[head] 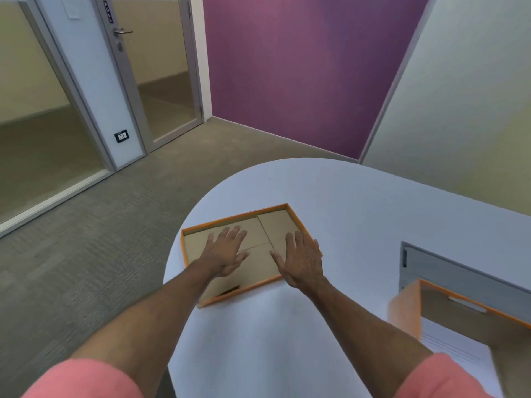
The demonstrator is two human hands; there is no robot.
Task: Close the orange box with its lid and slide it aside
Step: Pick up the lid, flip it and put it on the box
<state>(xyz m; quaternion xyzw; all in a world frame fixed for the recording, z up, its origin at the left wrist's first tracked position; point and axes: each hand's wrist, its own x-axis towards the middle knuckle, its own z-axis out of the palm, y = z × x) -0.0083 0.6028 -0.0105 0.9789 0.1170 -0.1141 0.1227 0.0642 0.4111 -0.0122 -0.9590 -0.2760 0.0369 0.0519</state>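
Our left hand (225, 251) and right hand (301, 258) lie flat and released, grasping nothing, over the shallow orange lid (238, 254) on the counter (330, 211). It looks light, stiff cardboard; we should pinch its rims. The orange box (459, 314) stands right of our hands.

From my remote feed, a white table (330, 196) with a rounded end stands on grey carpet (100, 225). Directly on it lie a shallow orange-edged tray (275, 209) with a brown cardboard inside, near the rounded end; a deeper orange box (408, 308) at the right edge, holding white paper; and a grey panel (459, 271) just behind that box.
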